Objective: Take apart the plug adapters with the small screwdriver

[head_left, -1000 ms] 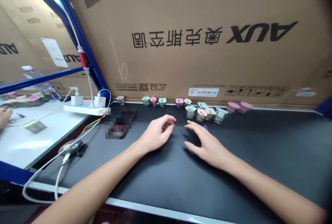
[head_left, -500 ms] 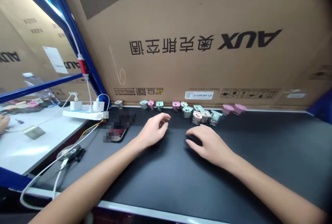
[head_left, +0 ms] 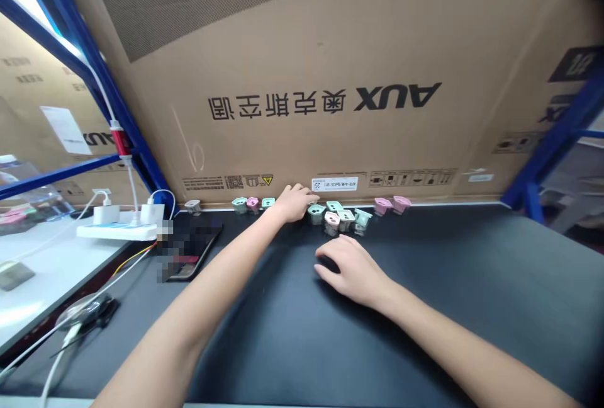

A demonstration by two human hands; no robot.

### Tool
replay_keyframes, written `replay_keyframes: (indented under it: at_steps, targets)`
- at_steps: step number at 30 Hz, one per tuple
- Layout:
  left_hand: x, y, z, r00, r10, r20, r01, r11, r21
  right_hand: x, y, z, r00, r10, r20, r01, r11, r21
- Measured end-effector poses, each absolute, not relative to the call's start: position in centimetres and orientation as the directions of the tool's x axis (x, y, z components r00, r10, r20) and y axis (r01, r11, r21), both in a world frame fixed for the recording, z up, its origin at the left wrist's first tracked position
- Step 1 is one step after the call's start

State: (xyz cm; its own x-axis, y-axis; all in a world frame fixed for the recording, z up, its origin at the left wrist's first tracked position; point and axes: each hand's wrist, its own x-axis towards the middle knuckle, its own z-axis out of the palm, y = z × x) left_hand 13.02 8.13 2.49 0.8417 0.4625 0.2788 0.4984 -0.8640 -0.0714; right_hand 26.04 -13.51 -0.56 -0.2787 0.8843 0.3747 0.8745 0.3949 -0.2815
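My left hand (head_left: 295,202) reaches to the row of small plastic pieces by the carton, its fingers apart and bent over the spot where a pink and a cream piece stood. It hides them, and whether it touches them does not show. Just right of its fingers sits a green piece (head_left: 316,213). My right hand (head_left: 350,269) hovers low over the black mat, empty, its thumb and fingers apart. Ahead of it are a peach piece (head_left: 331,222), a pale cream-green piece (head_left: 346,219) and a tilted green piece (head_left: 362,220).
A large cardboard carton (head_left: 283,143) stands along the back. To the right are two pink pieces, one of them here (head_left: 401,203). On the left lie a partly blurred phone (head_left: 201,250), a white power strip (head_left: 117,233) and cables. Blue frame posts (head_left: 117,99) border the sides.
My left hand has moved forward to the back row and now covers a pink and a cream piece. My right hand keeps much the same pose. The view has shifted to the right.
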Motion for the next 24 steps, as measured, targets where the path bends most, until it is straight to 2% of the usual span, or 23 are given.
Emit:
replay_keyframes:
  at_steps: [5, 10, 14, 18, 24]
  targets:
    - [13.3, 9.0, 2.4, 0.854, 0.472, 0.219, 0.502, -0.858, -0.110, 25.9, -13.6, -0.7, -0.297, 0.887, 0.353, 0.864, 0.408, -0.297]
    - [12.7, 9.4, 2.3, 0.835, 0.497, 0.236, 0.517, -0.855, -0.030, 25.8, -13.6, -0.7, -0.305, 0.888, 0.344, 0.857, 0.413, -0.308]
    - [11.5, 9.7, 3.0, 0.814, 0.501, 0.294, 0.489, -0.864, 0.119, 25.9, -13.6, -0.8, -0.314, 0.886, 0.341, 0.848, 0.423, -0.319]
    - [9.2, 9.3, 4.5, 0.754, 0.538, 0.377, 0.435, -0.839, 0.328, 26.0, -13.6, -0.9, -0.304, 0.883, 0.357, 0.841, 0.425, -0.334]
    - [5.3, 5.0, 6.7, 0.676, 0.597, 0.431, 0.248, -0.736, 0.631, 26.0, -13.5, -0.9, -0.225, 0.867, 0.443, 0.819, 0.415, -0.396]
